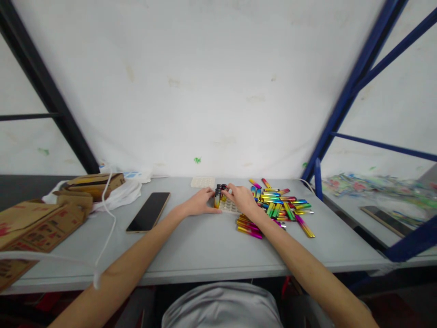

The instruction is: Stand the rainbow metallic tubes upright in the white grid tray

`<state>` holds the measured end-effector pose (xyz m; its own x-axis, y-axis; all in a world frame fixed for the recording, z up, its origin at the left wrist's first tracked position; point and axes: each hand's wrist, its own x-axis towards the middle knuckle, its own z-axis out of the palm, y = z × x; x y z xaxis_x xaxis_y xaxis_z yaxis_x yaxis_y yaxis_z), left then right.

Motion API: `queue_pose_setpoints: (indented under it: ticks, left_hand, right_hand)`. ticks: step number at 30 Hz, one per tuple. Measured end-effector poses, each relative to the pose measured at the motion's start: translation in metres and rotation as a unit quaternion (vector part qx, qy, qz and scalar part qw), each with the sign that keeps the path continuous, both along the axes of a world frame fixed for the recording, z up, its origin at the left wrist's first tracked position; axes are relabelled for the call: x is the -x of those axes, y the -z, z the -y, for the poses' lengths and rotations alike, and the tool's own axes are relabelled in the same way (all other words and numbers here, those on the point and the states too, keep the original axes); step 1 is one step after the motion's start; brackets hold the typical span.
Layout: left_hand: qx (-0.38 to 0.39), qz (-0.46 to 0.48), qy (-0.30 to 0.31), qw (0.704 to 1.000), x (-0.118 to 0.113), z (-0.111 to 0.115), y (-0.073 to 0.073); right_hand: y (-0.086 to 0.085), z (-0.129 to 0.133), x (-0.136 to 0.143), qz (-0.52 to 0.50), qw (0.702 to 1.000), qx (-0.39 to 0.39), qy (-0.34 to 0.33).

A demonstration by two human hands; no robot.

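Note:
A small white tray (229, 206) with rows of round holes lies on the table between my hands. Several small dark-capped vials (217, 199) with yellowish metallic bodies stand upright at its left side. My left hand (200, 202) grips the tray's left edge, thumb along the front and bent fingers behind. My right hand (241, 198) reaches over the tray from the right, thumb and fingers pinched at a vial (224, 197) among the standing ones; its fingertips partly cover it. Beside my right hand lies a loose pile of shiny, rainbow-coloured metallic tubes (271, 198), partly hidden under my forearm.
A second white holed tray (202, 182) lies by the wall. On the left are a phone (149, 212), cardboard boxes (41, 223), a white plastic bag (119, 196) and a hanging white cable (109, 212). A blue metal post (337, 105) bounds the right side.

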<state>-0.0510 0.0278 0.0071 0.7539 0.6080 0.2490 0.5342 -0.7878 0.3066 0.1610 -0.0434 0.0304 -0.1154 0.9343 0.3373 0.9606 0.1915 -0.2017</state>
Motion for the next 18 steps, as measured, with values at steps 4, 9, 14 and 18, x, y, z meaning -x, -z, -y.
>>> queue_pose_setpoints:
  ticks: [4,9,14,18]
  left_hand:
    - [-0.003,0.006,0.003,1.000,0.000,-0.002,0.001]
    - [-0.002,0.002,0.009,1.000,0.000,-0.003,0.001]
    - [0.000,0.001,0.009,1.000,0.001,-0.003,0.001]
    - [0.007,0.006,0.003,1.000,0.001,-0.002,0.000]
  right_hand:
    - [-0.004,-0.001,-0.006,-0.026,0.999,-0.018,-0.007]
    - [-0.014,-0.007,-0.054,-0.071,0.995,-0.061,0.041]
    - [-0.021,-0.015,-0.127,-0.034,0.986,-0.056,0.151]
    - [-0.015,-0.019,-0.175,0.025,0.978,-0.044,0.202]
